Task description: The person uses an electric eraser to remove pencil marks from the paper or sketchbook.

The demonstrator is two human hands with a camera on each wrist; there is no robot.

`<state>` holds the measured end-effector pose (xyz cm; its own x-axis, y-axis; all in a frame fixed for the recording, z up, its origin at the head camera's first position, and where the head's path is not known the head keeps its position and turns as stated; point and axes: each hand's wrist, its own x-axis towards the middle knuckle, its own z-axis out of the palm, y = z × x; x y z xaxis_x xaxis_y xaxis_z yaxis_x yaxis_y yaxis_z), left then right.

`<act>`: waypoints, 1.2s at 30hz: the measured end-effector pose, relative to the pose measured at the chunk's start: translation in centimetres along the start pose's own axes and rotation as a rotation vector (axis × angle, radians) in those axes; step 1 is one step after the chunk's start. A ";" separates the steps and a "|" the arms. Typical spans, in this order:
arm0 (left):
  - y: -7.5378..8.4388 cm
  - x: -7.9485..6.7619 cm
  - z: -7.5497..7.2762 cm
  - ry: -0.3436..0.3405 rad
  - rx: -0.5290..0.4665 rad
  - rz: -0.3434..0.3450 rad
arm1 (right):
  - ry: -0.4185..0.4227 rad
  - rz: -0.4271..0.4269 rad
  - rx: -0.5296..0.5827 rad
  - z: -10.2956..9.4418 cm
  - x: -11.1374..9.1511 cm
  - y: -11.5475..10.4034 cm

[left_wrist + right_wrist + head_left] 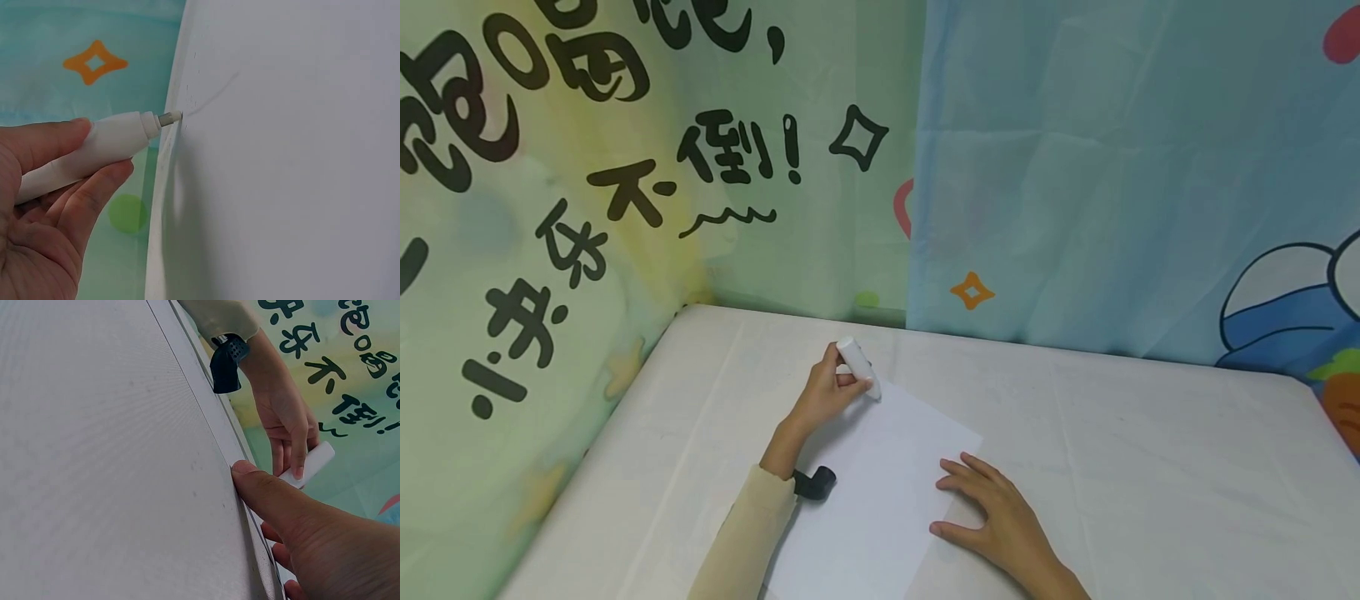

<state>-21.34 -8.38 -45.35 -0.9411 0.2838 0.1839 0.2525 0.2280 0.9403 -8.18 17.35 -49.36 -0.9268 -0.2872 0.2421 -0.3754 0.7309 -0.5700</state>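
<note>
Left hand (824, 398) pinching white pen-like tool (854, 362) (tip down), right hand (1003, 512), fingers spread, at edge of paper (880, 483)

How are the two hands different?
The left hand pinches a white pen-shaped tool; the right hand holds nothing.
The left hand's thumb and fingers close round the tool; the right hand's thumb and fingers are spread apart.
Both hands are bare and at the white paper.
</note>
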 end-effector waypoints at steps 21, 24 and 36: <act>-2.3 0.7 0.1 0.028 0.055 -0.031 | -0.016 0.014 0.000 0.0 0.1 -0.1; -2.3 0.7 0.0 0.029 0.062 -0.030 | -0.018 0.017 0.004 -0.1 0.1 -0.2; -2.2 0.6 -0.1 0.043 0.080 -0.027 | -0.007 0.010 0.007 -0.1 0.1 -0.1</act>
<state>-22.45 -8.81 -47.32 -0.9560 0.2370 0.1727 0.2428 0.3093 0.9194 -8.18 17.28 -49.23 -0.9304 -0.2844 0.2314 -0.3666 0.7295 -0.5774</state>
